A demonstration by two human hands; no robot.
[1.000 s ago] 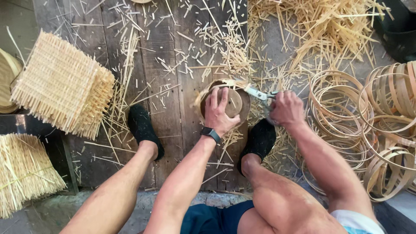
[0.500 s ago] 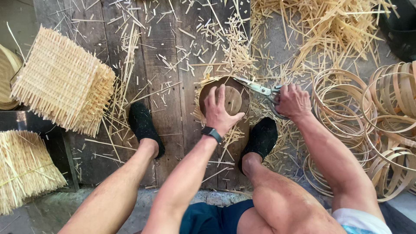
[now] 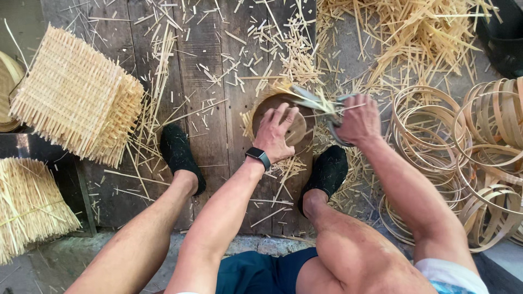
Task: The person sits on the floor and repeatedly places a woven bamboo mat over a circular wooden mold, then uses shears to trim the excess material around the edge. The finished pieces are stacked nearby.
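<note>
Two hands at work — left hand [image 3: 278, 133] pressed flat, fingers spread, on a round woven disc [image 3: 297, 128]; right hand [image 3: 357, 120] closed around shears [image 3: 313, 100] at the disc's rim.

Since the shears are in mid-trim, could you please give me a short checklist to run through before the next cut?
1. Left hand flat on the round woven disc: ok.
2. Right hand gripping the shears: ok.
3. Left hand's fingers away from the blades: cannot tell, they lie close.
4. Blades at the disc's rim: ok.
5. Feet in black shoes away from the blades: ok.
</note>
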